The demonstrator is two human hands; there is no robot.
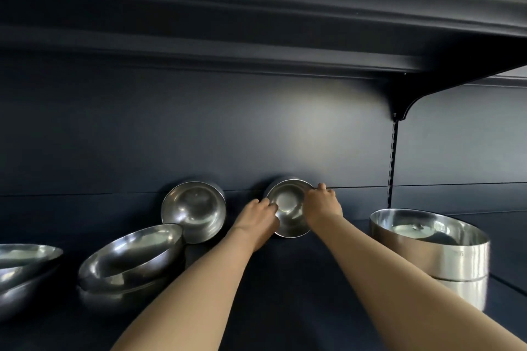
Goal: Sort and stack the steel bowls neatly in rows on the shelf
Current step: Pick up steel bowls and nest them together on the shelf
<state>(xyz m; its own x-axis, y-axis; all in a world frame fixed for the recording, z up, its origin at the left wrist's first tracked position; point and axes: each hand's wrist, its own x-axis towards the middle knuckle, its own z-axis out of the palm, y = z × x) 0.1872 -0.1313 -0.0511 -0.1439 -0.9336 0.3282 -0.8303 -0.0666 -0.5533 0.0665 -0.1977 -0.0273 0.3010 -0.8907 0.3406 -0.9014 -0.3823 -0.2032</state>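
Observation:
A small steel bowl [288, 208] stands tilted on its edge against the back wall of the dark shelf [285, 279]. My left hand [258, 218] grips its left rim and my right hand [322, 204] grips its right rim. To its left a second steel bowl [194, 209] leans upright against the wall. Nearer and further left, a stack of wider steel bowls [129, 256] sits tilted on the shelf. Another bowl stack [20, 268] is cut off by the left edge.
Two stacked straight-walled steel pots [445, 251] stand at the right. A shelf bracket [399, 105] and slotted upright [393, 162] rise behind them. The upper shelf [256, 23] hangs overhead.

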